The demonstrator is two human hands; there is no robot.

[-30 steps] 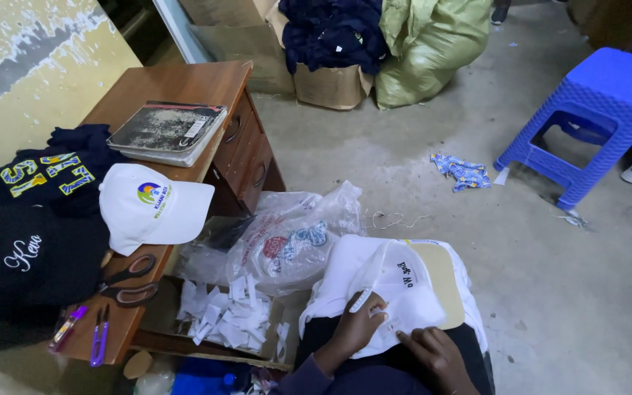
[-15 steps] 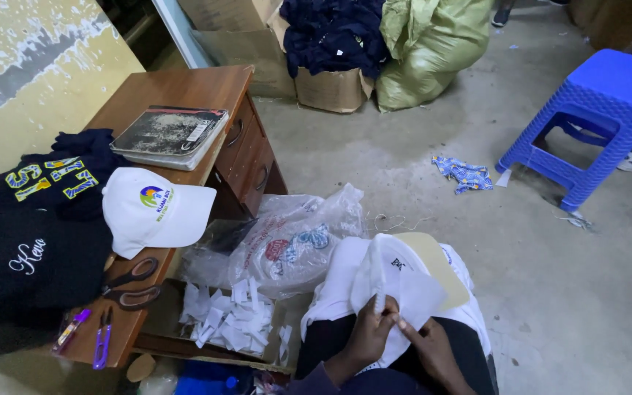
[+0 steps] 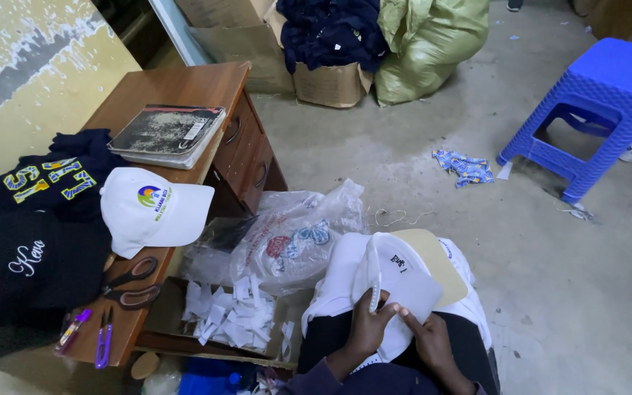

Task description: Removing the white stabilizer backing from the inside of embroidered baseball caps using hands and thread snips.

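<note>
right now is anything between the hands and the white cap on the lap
Nothing visible. Both the left hand and the right hand already rest on the white cap, fingers on its strap and fabric, with no other thing between them.

My left hand (image 3: pixel 369 327) and right hand (image 3: pixel 431 344) are bare, no gloves or rings showing. Dark navy sleeves down to my wrists, black trousers underneath.
</note>
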